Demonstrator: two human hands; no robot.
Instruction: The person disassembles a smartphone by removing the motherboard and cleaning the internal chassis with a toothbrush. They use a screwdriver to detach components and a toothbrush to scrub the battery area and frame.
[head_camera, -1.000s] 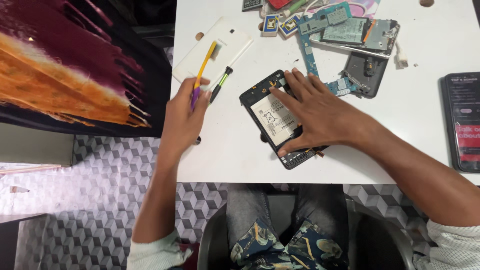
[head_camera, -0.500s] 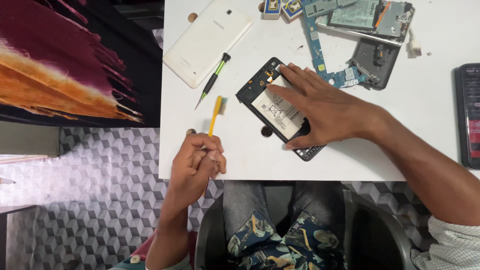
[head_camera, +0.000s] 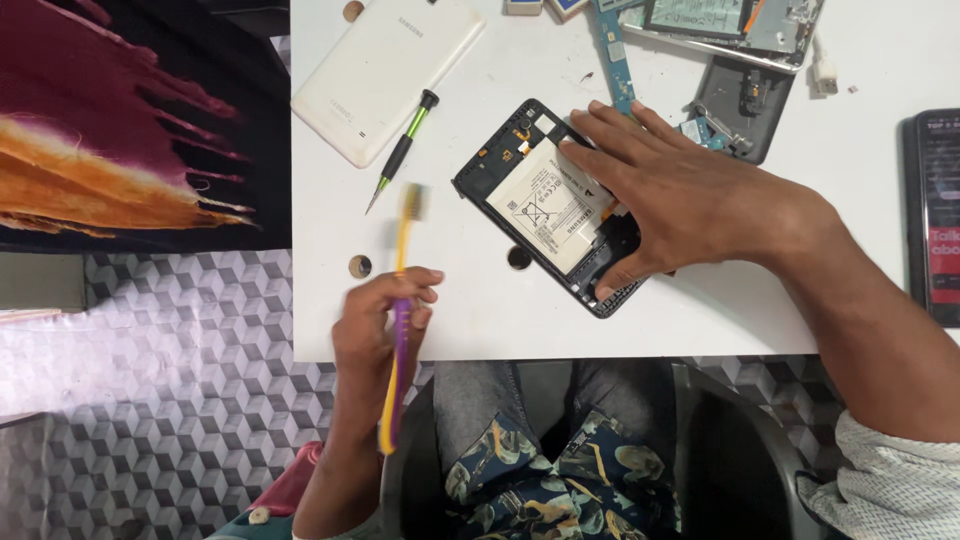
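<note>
From the head view, the left hand (head_camera: 375, 320) sits at the lower left edge of the white desk (head_camera: 480, 310), its grip closed around a yellow and purple toothbrush (head_camera: 400, 300), bristles pointing up-frame over bare desk. The right hand (head_camera: 680, 200) lies flat, fingers spread, on the opened tablet (head_camera: 530, 200) at centre frame, holding nothing. Between brush and tablet lie two small round caps (head_camera: 359, 266). Further up-frame, a green screwdriver (head_camera: 402, 150) touches the white back cover (head_camera: 385, 70). Circuit parts (head_camera: 730, 60) crowd the top edge; a dark phone (head_camera: 935, 215) lies at the right edge.
</note>
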